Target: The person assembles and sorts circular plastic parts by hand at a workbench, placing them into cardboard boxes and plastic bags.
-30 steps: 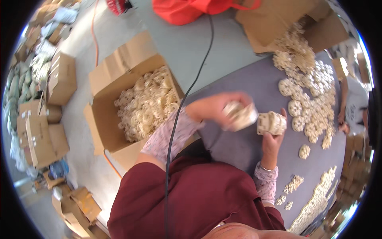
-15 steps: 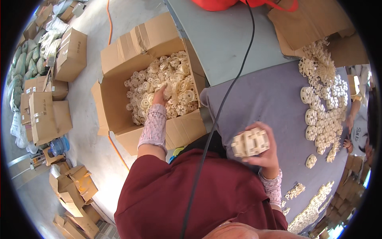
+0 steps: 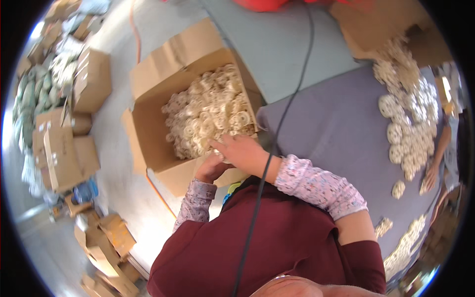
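My left hand (image 3: 213,167) and my right hand (image 3: 245,154) meet above the near edge of an open cardboard box (image 3: 148,141). The left fingers are curled, partly hidden beneath the right hand. My right fingers bend down over the left ones, and a small pale bit shows between the hands, too blurred to name. The box holds a heap of cream-coloured slotted discs (image 3: 208,106). No stack of discs shows in my right palm, which faces down.
More cream discs (image 3: 408,133) lie on the grey cloth-covered table (image 3: 321,123) to the right, beside a tipped carton (image 3: 361,29). A co-worker's hand (image 3: 431,177) is at the far right. A black cable (image 3: 292,99) hangs across. Cartons (image 3: 94,74) and sacks stand left.
My right hand has swung left from the table side to the box; the stack of discs it held is out of sight. My left hand has drawn back from the heap to the near edge.
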The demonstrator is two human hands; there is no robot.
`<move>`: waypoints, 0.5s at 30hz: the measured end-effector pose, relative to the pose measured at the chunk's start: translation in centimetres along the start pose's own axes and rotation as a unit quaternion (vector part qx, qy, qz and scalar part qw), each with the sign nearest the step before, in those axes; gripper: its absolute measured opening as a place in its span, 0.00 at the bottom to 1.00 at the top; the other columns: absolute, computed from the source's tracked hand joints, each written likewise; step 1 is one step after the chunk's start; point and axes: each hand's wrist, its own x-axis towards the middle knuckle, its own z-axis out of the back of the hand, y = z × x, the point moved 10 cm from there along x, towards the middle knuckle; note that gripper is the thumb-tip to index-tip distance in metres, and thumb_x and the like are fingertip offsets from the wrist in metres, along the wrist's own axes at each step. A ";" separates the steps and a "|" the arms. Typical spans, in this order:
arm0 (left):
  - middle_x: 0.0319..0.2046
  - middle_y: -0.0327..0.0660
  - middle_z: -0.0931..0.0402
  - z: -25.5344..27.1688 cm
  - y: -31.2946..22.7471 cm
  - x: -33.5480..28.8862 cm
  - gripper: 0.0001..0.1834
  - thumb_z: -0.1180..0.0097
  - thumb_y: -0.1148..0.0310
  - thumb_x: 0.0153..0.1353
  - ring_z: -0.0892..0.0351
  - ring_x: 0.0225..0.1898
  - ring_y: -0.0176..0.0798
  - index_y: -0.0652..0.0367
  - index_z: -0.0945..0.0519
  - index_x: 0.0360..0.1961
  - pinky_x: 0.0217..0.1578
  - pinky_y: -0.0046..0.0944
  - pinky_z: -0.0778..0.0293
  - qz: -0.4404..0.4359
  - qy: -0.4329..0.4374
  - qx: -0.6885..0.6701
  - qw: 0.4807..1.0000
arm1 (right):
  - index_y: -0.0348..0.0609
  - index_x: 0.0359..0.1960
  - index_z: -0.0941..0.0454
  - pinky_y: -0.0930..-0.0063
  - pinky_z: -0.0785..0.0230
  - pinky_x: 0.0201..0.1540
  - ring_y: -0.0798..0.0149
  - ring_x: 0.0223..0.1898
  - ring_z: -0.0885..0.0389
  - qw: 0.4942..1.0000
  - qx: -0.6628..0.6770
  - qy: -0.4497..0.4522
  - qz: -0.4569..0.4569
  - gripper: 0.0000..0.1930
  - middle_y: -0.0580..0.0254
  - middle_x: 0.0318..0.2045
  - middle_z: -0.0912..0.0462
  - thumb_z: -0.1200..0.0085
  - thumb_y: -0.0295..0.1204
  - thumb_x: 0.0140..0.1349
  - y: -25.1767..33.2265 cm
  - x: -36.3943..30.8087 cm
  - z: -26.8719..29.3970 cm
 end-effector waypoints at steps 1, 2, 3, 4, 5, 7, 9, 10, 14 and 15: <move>0.78 0.50 0.35 2.6 1.3 0.6 0.38 0.39 0.51 0.75 0.35 0.78 0.57 0.55 0.35 0.80 0.72 0.75 0.35 -0.009 -0.054 -0.006 0.998 | 0.57 0.76 0.31 0.56 0.19 0.57 0.47 0.57 0.14 0.999 0.013 -0.049 -0.010 0.44 0.47 0.60 0.19 0.28 0.30 0.54 -0.6 0.0 -0.1; 0.78 0.50 0.35 4.5 1.7 1.2 0.38 0.40 0.51 0.75 0.35 0.78 0.57 0.55 0.34 0.79 0.74 0.74 0.38 -0.026 -0.090 -0.017 0.995 | 0.55 0.75 0.30 0.54 0.20 0.59 0.47 0.58 0.15 0.991 -0.013 -0.127 0.026 0.42 0.47 0.61 0.19 0.28 0.32 0.56 0.0 0.0 1.3; 0.78 0.50 0.35 7.3 1.6 1.3 0.37 0.41 0.50 0.75 0.35 0.79 0.58 0.56 0.33 0.78 0.76 0.73 0.40 -0.041 -0.124 -0.028 0.991 | 0.53 0.75 0.29 0.53 0.22 0.62 0.46 0.59 0.16 0.976 -0.047 -0.202 0.062 0.41 0.47 0.61 0.19 0.29 0.33 0.57 0.3 -1.1 2.9; 0.78 0.52 0.34 10.0 1.6 0.8 0.36 0.42 0.48 0.76 0.36 0.79 0.60 0.57 0.32 0.77 0.79 0.69 0.43 -0.025 -0.057 -0.046 0.997 | 0.53 0.75 0.29 0.53 0.22 0.62 0.46 0.59 0.16 0.976 -0.066 -0.208 0.031 0.41 0.47 0.61 0.19 0.29 0.33 0.57 -0.3 -2.9 4.6; 0.77 0.53 0.33 13.8 1.5 0.4 0.37 0.44 0.46 0.76 0.37 0.79 0.60 0.57 0.32 0.78 0.79 0.66 0.43 -0.035 -0.073 -0.055 0.995 | 0.51 0.71 0.26 0.52 0.23 0.64 0.46 0.60 0.17 0.981 0.027 -0.181 0.071 0.36 0.48 0.60 0.18 0.30 0.33 0.58 1.0 -4.3 6.9; 0.76 0.50 0.31 19.3 0.2 0.7 0.37 0.41 0.47 0.75 0.32 0.75 0.56 0.55 0.31 0.78 0.75 0.62 0.36 -0.045 -0.122 -0.094 0.987 | 0.48 0.68 0.22 0.50 0.25 0.67 0.46 0.61 0.18 0.976 0.107 -0.170 0.088 0.32 0.50 0.60 0.18 0.31 0.32 0.60 -0.4 -7.7 9.9; 0.71 0.48 0.26 26.5 -2.0 -0.3 0.31 0.37 0.51 0.74 0.31 0.72 0.54 0.51 0.25 0.72 0.69 0.55 0.30 -0.088 -0.300 -0.136 0.940 | 0.47 0.57 0.15 0.47 0.26 0.66 0.49 0.61 0.17 0.928 0.071 -0.338 0.140 0.21 0.52 0.58 0.16 0.34 0.31 0.60 -3.4 -15.0 16.0; 0.69 0.48 0.26 28.4 -2.6 -0.4 0.28 0.36 0.53 0.74 0.31 0.72 0.54 0.49 0.22 0.71 0.68 0.54 0.29 -0.083 -0.374 -0.158 0.910 | 0.47 0.54 0.14 0.46 0.26 0.67 0.49 0.61 0.18 0.924 -0.033 -0.378 0.041 0.20 0.53 0.57 0.15 0.33 0.29 0.57 -6.7 -18.6 18.1; 0.67 0.48 0.28 28.7 -5.3 1.4 0.30 0.35 0.50 0.72 0.31 0.70 0.52 0.45 0.24 0.72 0.67 0.54 0.27 -0.069 -0.463 -0.115 0.876 | 0.55 0.64 0.16 0.30 0.42 0.73 0.38 0.73 0.31 0.744 -0.310 -0.438 -0.398 0.30 0.51 0.69 0.23 0.31 0.51 0.62 -20.9 -34.8 27.3; 0.64 0.49 0.26 29.2 -5.9 0.2 0.31 0.35 0.51 0.72 0.28 0.67 0.51 0.47 0.25 0.73 0.64 0.52 0.25 -0.029 -0.546 -0.054 0.836 | 0.60 0.72 0.21 0.22 0.51 0.75 0.33 0.79 0.40 0.706 -0.314 -0.423 -0.473 0.37 0.47 0.75 0.29 0.33 0.59 0.63 -24.7 -38.1 28.1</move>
